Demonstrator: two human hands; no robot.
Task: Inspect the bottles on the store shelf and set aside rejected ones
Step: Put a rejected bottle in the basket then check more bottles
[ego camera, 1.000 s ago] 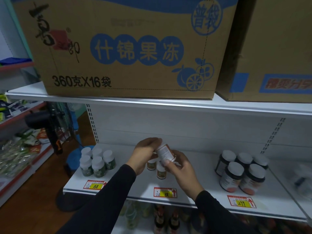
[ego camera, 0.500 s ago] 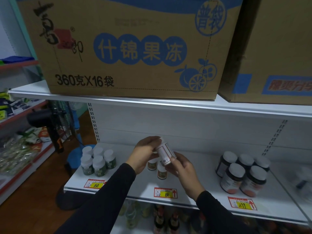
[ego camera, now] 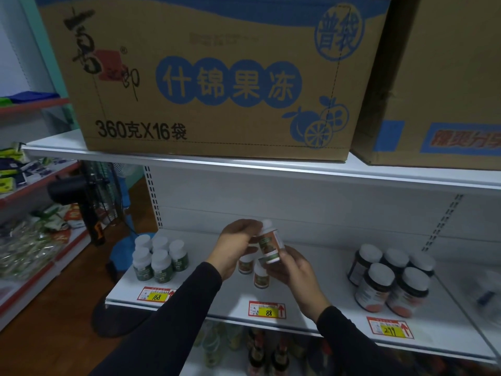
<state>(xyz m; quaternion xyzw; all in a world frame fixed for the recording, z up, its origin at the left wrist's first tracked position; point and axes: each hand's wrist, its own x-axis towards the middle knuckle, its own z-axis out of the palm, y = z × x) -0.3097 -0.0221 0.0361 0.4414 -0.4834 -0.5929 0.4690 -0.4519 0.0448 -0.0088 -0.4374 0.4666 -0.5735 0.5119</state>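
Bottle in hands: small bottle [ego camera: 268, 246], white cap, tilted, raised above the shelf [ego camera: 320, 302]
Left hand [ego camera: 234, 248]: fingers clasp the cap end
Right hand [ego camera: 294, 270]: grips the base
Below the hands: two like bottles [ego camera: 260, 276] standing
Left group: five green-labelled bottles [ego camera: 160, 260]
Right group: five dark jars [ego camera: 390, 278]
Above: cardboard boxes [ego camera: 217, 77]

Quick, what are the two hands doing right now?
Left hand: closed on the top of the small bottle.
Right hand: closed on the same bottle's bottom.
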